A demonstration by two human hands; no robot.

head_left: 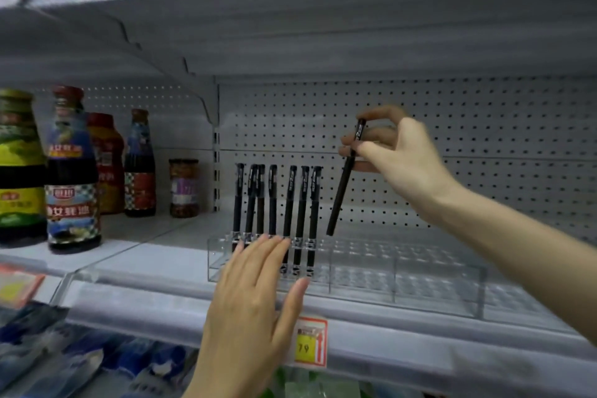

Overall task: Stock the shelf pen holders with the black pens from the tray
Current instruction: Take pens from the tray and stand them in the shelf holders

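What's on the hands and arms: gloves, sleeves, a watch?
Nothing worn shows. The left hand and right hand are bare: no gloves, rings or watch. The right forearm is uncovered to the frame edge, with no sleeve in view. The left wrist is uncovered too.

White shelf (155,252): a clear pen holder (403,281) is set at centre; sauce bottles (72,171) and a jar (184,187) are ranged at left.

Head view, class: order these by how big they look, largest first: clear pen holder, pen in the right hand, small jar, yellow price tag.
1. Clear pen holder
2. Held pen, by length
3. Small jar and yellow price tag: look alike; the tag is nearer, so unranked.
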